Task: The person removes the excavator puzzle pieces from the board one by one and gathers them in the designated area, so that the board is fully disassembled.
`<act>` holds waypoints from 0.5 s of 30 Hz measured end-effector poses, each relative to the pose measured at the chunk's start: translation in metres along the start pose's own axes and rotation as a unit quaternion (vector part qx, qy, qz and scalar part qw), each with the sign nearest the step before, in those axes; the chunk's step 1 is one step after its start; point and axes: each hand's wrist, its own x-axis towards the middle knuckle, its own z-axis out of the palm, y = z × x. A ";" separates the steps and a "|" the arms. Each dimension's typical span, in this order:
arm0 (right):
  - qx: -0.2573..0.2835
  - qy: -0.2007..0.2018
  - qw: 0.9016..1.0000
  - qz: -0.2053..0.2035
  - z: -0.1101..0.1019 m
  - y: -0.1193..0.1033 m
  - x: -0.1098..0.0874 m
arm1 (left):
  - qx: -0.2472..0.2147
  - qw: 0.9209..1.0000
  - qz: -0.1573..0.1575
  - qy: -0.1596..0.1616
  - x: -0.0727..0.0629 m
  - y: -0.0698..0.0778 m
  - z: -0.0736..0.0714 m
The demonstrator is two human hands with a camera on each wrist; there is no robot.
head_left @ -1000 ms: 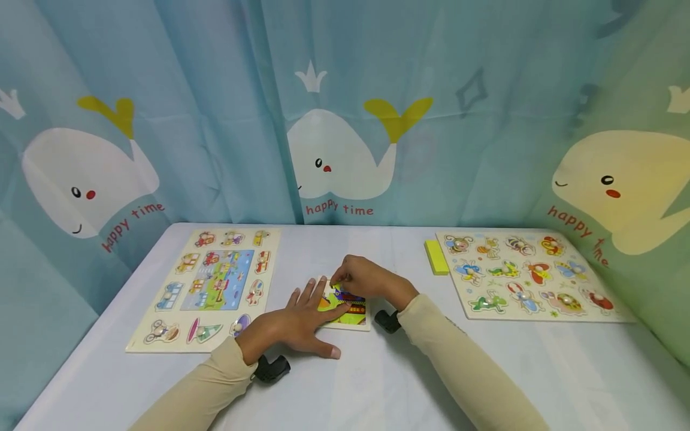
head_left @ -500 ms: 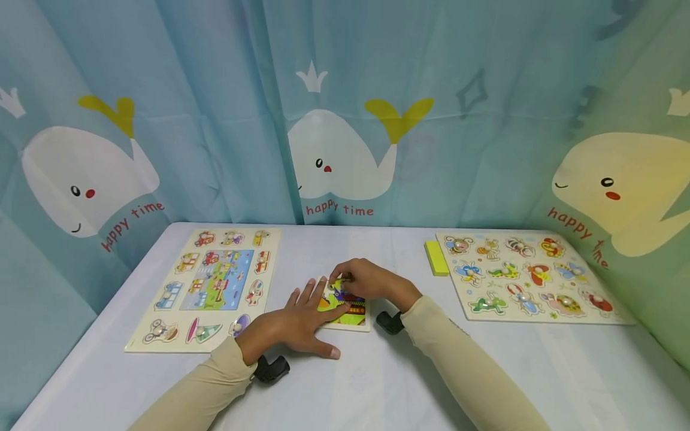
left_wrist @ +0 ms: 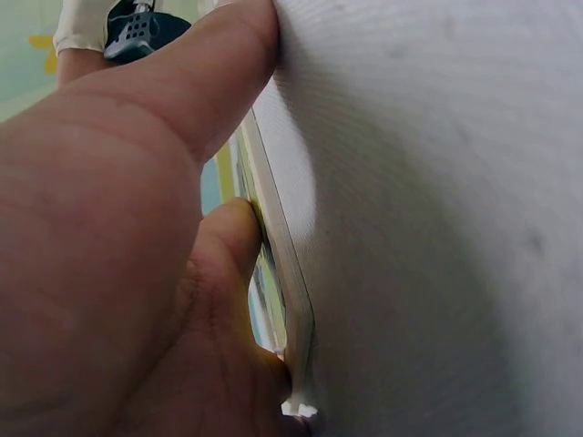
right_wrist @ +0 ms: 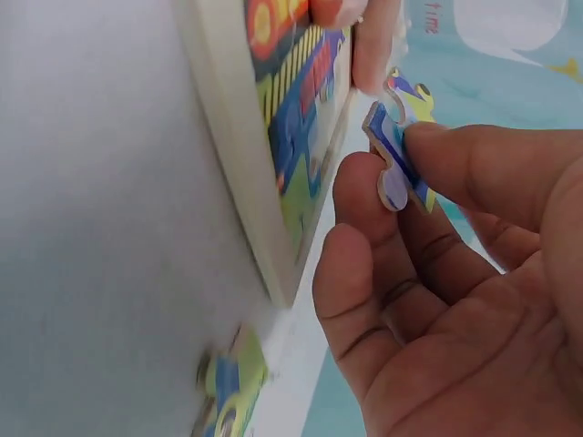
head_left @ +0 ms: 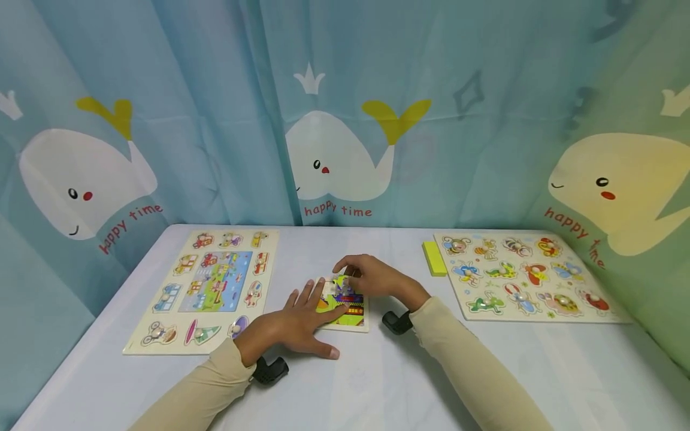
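My right hand (head_left: 374, 276) pinches a jigsaw piece (right_wrist: 401, 150) between thumb and fingers, tilted up off the board in the right wrist view. The piece is blue and yellow-green, with a rounded knob. Below it lies a small square jigsaw puzzle board (head_left: 350, 328) with a pale rim and a colourful vehicle picture. My left hand (head_left: 307, 320) rests spread across the board's left side, its fingers covering part of the picture. In the left wrist view, the left fingers lie against the board's edge (left_wrist: 282, 246). A loose jigsaw piece (right_wrist: 232, 387) lies beside the board.
A large knob puzzle board (head_left: 137, 342) with vehicles lies to the left. On the right is another knob puzzle board (head_left: 469, 293) with insects, a yellow block (head_left: 434, 258) beside its left edge. A whale-print curtain (head_left: 345, 60) hangs behind the white table (head_left: 377, 383).
My right hand has shifted slightly right and its fingers have spread a little, showing more of the pinched jigsaw piece. The left hand stays flat on the small board.
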 end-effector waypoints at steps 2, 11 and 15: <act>0.001 0.006 1.000 0.005 -0.003 0.001 -0.002 | 0.000 1.000 -0.001 0.002 0.000 -0.001 0.000; 0.024 0.028 0.999 -0.001 -0.018 0.017 -0.020 | 0.007 1.000 0.001 0.004 0.002 0.000 0.000; 0.033 0.038 0.999 0.000 -0.023 0.024 -0.027 | 0.008 1.000 0.000 0.005 0.001 0.000 0.001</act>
